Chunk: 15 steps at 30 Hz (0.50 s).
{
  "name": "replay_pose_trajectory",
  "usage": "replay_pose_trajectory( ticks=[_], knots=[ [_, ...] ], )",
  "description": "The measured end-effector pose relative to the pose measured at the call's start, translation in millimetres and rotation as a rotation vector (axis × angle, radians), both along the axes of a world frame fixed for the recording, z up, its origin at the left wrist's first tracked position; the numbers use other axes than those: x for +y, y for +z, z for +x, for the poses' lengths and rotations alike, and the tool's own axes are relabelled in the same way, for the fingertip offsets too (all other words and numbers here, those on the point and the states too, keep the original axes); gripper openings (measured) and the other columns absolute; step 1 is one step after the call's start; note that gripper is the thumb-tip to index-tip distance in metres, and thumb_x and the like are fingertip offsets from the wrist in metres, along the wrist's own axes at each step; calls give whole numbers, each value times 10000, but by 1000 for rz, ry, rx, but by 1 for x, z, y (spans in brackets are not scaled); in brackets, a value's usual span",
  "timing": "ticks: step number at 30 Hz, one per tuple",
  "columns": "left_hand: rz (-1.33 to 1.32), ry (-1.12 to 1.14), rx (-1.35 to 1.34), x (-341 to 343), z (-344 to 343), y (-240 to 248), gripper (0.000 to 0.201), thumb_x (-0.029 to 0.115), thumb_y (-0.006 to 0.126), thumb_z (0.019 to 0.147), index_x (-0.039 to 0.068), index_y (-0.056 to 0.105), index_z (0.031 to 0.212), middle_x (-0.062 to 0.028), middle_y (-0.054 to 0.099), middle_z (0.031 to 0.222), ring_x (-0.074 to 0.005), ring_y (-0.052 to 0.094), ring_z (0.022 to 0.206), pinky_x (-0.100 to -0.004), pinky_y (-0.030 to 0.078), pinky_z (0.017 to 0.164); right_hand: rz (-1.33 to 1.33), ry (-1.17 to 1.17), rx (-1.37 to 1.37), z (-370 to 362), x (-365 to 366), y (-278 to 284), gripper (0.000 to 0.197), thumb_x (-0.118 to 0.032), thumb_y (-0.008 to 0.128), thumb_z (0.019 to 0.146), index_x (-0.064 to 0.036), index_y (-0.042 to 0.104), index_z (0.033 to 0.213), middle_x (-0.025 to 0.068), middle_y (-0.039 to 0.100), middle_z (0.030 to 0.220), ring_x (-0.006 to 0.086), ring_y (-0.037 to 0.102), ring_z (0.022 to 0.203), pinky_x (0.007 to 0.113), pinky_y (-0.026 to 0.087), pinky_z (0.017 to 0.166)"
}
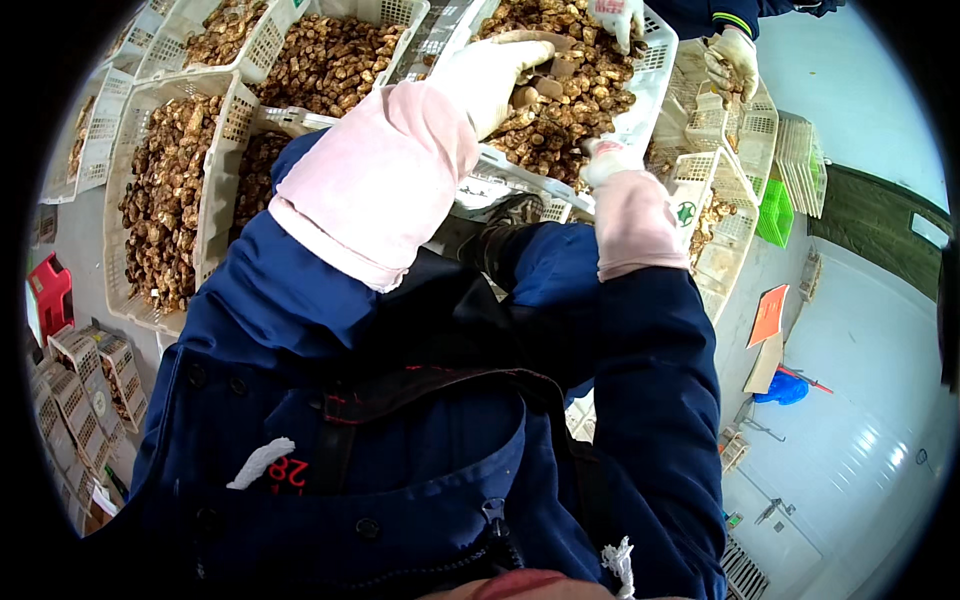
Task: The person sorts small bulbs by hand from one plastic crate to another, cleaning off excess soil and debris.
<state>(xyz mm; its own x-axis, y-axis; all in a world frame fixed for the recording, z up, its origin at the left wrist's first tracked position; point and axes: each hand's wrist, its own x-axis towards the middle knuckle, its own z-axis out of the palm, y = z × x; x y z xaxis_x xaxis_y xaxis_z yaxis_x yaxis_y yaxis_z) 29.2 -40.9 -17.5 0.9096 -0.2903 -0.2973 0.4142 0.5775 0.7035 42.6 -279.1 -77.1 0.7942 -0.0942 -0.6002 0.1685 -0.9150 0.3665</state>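
A white perforated crate in front of me is heaped with small brown-and-cream lumpy pieces that look like mushrooms. My left hand, in a white glove, reaches over the crate's left side. Its fingers stretch to the right over the pieces, apart from the thumb, beside some larger flat brown pieces. At the near right edge of the heap is my right hand, also gloved. Its fingers are curled in at the pieces; what they hold is hidden. Pink sleeve covers wrap both my wrists.
Across from me a co-worker's gloved hand touches the same heap; another gloved hand hangs over crates at right. Filled crates stand at left. A red stool, stacked crates and a green basket stand farther off.
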Motion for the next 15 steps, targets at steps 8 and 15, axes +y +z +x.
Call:
replay_pose_trajectory(
  ticks=[8, 15],
  knots=[
    [-15, 121, -20, -3, 14, -15, 258, 193, 494, 995, 56, 607, 1183, -77, 686, 1038, -162, 672, 846, -210, 515, 650, 45, 75, -70, 12, -11, -13, 532, -552, 512, 883, -170, 631, 1233, 147, 636, 1211, 313, 589, 1151, 470, 423, 1000],
    [-225, 45, -39, -12, 5, 7, 326, 261, 553, 969, 25, 579, 1192, -97, 645, 1079, -179, 653, 882, -285, 551, 715, 1297, -468, -483, 5, 22, 49, 520, -392, 610, 935, -59, 537, 1327, 81, 697, 1048, 144, 665, 848, 260, 535, 739]
  ],
)
